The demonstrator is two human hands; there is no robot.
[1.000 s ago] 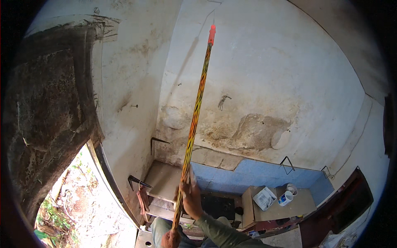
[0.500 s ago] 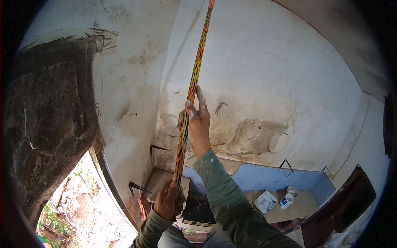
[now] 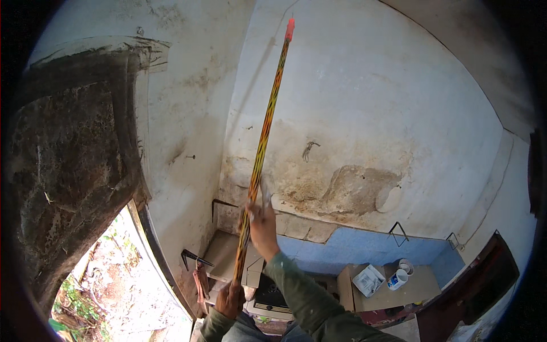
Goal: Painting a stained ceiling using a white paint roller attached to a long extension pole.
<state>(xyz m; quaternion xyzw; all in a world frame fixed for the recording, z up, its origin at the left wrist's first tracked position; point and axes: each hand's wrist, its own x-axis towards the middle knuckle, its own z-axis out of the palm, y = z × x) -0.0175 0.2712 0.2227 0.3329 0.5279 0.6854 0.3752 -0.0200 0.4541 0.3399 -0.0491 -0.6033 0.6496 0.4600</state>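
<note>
Left hand [image 3: 231,299]: closed round the lower end of the striped pole [image 3: 263,142], about 6 o'clock.
Right hand [image 3: 263,219]: higher on the shaft, fingers wrapped loosely.
Pole axis: rises toward 12 o'clock, leaning slightly right, red tip [image 3: 290,28] near the plaster wall [image 3: 370,114].
Hidden: tip contact unclear; pole's bottom end cut off.

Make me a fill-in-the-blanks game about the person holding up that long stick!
1. Both hands hold a long striped ____ that points up toward the ceiling.
2. The tip of the stick is coloured ____.
3. The left hand grips the stick ____ the right hand.
4. The band painted along the bottom of the wall is ____.

Missing words: stick; red; below; blue
</note>
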